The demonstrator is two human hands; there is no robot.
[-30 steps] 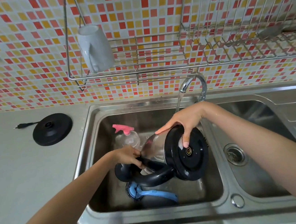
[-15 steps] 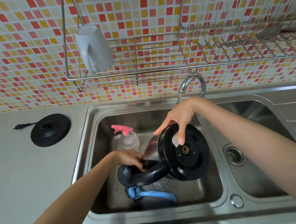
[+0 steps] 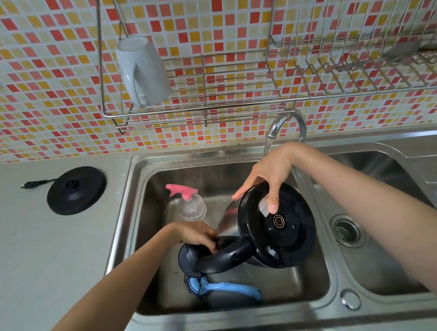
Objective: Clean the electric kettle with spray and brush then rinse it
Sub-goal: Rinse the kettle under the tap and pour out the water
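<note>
View: head camera, the only 1, looking down into a double sink [image 3: 127, 227].
Kettle: the kettle [image 3: 276, 223] is held over the left basin, tipped on its side, with its black underside facing the camera and its mouth turned away.
Left hand: the left hand [image 3: 196, 234] grips the top end of the black handle, next to the lid.
Right hand: the right hand [image 3: 269, 176] clasps the rim of the kettle's bottom, fingers spread over the far edge and thumb pressed on the underside.
Tap: water runs from the tap [image 3: 285, 124]; the stream passes behind the right hand, so where it lands is hidden.
Tools: the spray bottle [image 3: 190, 205] stands in the basin behind the kettle, and the brush [image 3: 224, 289] lies on the basin floor below the handle; neither is in a hand.
Counter: the power base [image 3: 76, 190] sits on the counter [image 3: 34, 263], well apart from the sink.
Step in hand: probably rinsing, since the water is on and both tools are put down.
Next move: the 2 hands need a firm hold on wet metal, and the electrical contact underneath is best kept out of the stream.
</note>
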